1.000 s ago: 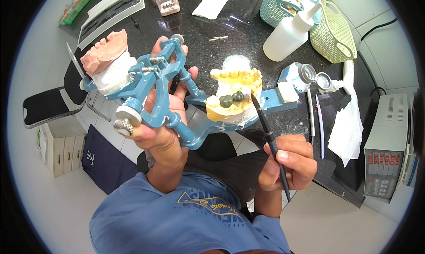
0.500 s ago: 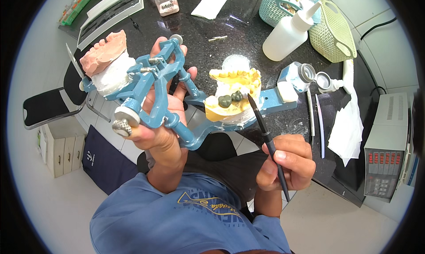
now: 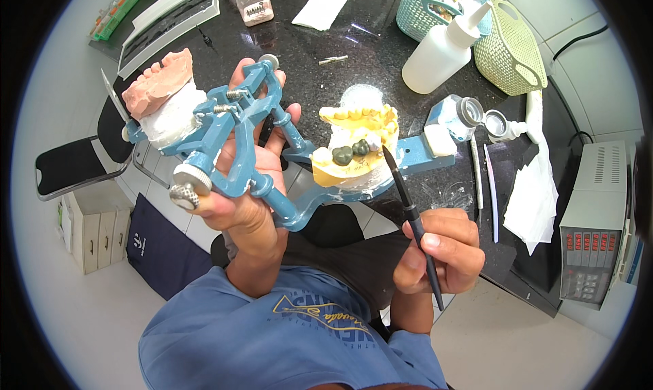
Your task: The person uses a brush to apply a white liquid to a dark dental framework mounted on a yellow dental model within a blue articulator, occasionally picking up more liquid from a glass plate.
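Note:
My left hand grips a blue dental articulator from below, thumb at its knurled knob and fingers showing behind the frame. The articulator is swung wide. Its left arm bears a pink jaw cast on white plaster; its right arm bears a yellow dental cast with dark grey-green crowns on some teeth. My right hand pinches a slim black brush between thumb and fingers. The brush's dark tip is beside the right edge of the yellow cast; whether it touches I cannot tell.
On the dark speckled counter stand a white squeeze bottle, a green basket, a teal basket, opened small jars and an orange-capped bottle. White tissue and thin tools lie right, near a grey control unit.
The articulator with the yellow cast has shifted very slightly left. The brush tip now sits a little farther from the crowns. Both hands keep their holds.

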### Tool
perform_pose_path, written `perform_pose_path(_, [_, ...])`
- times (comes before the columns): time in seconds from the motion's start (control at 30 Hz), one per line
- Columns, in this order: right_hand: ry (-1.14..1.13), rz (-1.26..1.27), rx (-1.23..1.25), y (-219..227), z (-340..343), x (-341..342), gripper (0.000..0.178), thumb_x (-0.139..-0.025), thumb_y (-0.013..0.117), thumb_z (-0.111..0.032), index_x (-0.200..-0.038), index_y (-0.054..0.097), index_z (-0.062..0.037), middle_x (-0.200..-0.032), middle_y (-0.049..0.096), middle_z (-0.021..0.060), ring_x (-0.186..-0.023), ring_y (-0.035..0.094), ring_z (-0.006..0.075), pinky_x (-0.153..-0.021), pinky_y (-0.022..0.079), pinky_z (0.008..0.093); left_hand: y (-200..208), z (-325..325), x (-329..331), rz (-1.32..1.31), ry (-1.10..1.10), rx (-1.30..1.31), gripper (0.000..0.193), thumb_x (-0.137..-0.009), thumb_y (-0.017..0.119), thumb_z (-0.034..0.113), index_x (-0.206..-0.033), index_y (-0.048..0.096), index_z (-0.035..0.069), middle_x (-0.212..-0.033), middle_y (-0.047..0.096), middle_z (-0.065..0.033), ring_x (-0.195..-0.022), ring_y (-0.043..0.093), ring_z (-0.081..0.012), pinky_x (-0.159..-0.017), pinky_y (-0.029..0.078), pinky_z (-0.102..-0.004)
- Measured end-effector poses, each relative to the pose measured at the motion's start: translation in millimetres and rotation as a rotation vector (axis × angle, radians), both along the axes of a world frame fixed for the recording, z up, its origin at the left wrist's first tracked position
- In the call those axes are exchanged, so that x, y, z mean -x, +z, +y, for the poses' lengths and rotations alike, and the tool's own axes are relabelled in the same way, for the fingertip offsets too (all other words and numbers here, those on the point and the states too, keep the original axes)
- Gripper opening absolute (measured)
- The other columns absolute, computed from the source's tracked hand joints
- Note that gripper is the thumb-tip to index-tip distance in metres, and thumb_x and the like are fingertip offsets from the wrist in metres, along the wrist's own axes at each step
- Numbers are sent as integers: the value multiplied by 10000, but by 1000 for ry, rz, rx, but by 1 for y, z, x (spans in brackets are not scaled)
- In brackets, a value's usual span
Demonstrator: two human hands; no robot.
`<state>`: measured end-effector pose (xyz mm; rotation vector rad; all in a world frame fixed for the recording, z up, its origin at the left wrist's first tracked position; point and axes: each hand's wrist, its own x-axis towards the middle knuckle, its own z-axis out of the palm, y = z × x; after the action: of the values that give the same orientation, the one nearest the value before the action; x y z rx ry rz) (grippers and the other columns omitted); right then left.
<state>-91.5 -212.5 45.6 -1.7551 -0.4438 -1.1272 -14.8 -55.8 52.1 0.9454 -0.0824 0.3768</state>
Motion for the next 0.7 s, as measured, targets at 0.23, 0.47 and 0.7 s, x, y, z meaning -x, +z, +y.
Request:
perform_pose_path(0.23, [4, 3, 7, -1, 0, 1, 242, -690, 651, 25, -904, 564, -48, -747, 616, 98, -573, 620, 191, -487, 492, 250, -1, 2, 0, -11, -11, 3, 1230, -531, 692, 790, -1445, 275, 81, -1478, 231, -277, -1318, 307, -490, -988, 365, -593])
perform_pose_path(0.47, [6, 4, 21, 2, 1, -1, 228, -726, 684, -16, -916, 565, -56, -746, 617, 94, -572, 619, 190, -487, 497, 253, 0, -1, 1, 1, -4, -5, 1225, -543, 628, 839, -1445, 284, 85, -1488, 222, -263, -1327, 306, -472, -1005, 361, -568])
perform_pose_path(0.7, [1, 6, 20, 0, 0, 0, 226, -728, 684, -18, -917, 566, -56, -746, 617, 90, -573, 619, 187, -490, 497, 251, -5, 1, 0, -25, -22, -46, 1222, -550, 548, 891, -1431, 323, 76, -1491, 229, -250, -1321, 328, -451, -1002, 370, -549])
